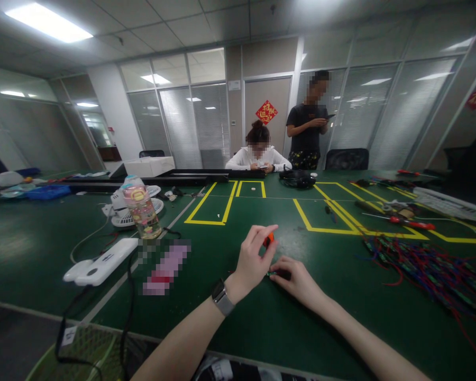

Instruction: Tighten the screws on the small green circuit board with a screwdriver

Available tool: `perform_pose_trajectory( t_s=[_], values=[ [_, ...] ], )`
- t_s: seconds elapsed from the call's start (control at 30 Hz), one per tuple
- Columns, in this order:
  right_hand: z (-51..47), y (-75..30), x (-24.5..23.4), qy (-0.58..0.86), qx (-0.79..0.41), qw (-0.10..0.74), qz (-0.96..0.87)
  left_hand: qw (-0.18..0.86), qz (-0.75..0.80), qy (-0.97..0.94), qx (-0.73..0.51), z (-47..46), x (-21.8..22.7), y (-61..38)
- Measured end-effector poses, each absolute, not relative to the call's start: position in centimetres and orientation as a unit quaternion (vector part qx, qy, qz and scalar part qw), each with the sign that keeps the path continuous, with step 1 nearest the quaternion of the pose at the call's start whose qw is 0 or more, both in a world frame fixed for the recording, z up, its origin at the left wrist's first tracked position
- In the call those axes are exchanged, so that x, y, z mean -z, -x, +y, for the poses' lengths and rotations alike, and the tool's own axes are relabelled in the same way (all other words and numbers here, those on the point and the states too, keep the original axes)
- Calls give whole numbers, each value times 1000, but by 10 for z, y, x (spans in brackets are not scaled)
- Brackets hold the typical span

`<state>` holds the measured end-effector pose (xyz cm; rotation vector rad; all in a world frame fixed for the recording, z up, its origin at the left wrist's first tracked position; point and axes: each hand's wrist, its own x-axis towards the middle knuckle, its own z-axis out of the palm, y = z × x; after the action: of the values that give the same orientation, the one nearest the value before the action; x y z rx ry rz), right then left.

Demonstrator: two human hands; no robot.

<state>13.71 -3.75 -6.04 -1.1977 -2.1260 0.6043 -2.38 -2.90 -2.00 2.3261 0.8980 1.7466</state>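
Raised over the green table point(222, 307), my left hand point(250, 256) is closed around a small orange-and-black object point(268, 239). The fingers cover most of that object, so its kind is unclear. A watch is on my left wrist. Just below and to the right, my right hand point(297, 278) rests low at the tabletop. Between its thumb and fingertips it pinches a small green circuit board point(271, 273), of which only an edge shows. The two hands are close together.
A heap of wired circuit boards point(432, 270) and a red screwdriver point(412, 222) lie right. A drink bottle point(143, 211), a white fan point(122, 206) and a white power bank-like device point(107, 262) stand left. Yellow tape point(206, 223) marks the table. Two people are at the far side.
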Motion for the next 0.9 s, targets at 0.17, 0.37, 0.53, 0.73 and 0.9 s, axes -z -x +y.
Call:
perform_pose_trajectory(
  t_s=[0.17, 0.37, 0.53, 0.73, 0.9],
  values=[
    [-38, -138, 60, 453, -236, 308, -803, 91, 299, -758, -572, -32, 18, 24],
    [-36, -138, 63, 448, -238, 314, -803, 52, 301, -751, -585, -28, 18, 26],
    [-35, -139, 65, 449, -232, 312, -804, 64, 302, -754, -579, -29, 17, 25],
    [-37, -138, 61, 450, -236, 314, -802, 97, 308, -752, -575, -32, 13, 25],
    [-38, -137, 59, 454, -240, 312, -799, 62, 309, -749, -583, -30, 13, 26]
  ],
)
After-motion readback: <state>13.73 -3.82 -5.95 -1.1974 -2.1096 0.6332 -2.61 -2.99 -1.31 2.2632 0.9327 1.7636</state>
